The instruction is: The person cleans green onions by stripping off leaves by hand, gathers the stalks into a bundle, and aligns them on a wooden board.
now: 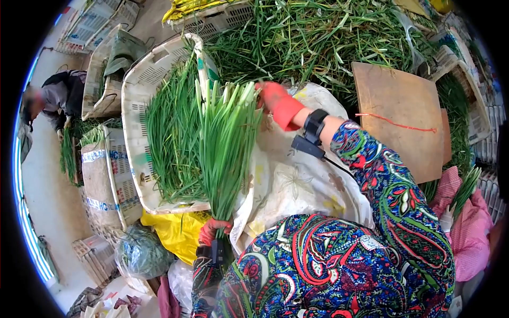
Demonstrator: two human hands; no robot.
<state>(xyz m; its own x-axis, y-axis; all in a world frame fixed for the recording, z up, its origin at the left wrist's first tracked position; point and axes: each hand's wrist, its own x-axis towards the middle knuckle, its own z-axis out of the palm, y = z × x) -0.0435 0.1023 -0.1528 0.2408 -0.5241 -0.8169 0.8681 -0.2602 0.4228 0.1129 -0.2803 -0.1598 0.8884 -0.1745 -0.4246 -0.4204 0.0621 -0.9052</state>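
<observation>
A long bunch of what look like garlic chives (228, 143) stands upright in front of me, white stem ends at the top. My left hand (214, 229), in a red glove, is closed around its leafy lower end. At the top right of the bunch is my red-gloved right hand (277, 103), its fingers curled beside the white ends; whatever they hold is hidden. Behind the bunch, a white plastic crate (139, 175) holds more loose green leaves (175, 127). Pale patterned cloth (297, 180) spreads below my right arm.
A heap of cut greens (318, 37) lies at the back. To the right is a brown board (397, 122) with a red string. Yellow plastic (177, 230) and a stuffed clear bag (142, 252) lie at left. Another person (61, 98) bends over greens at far left.
</observation>
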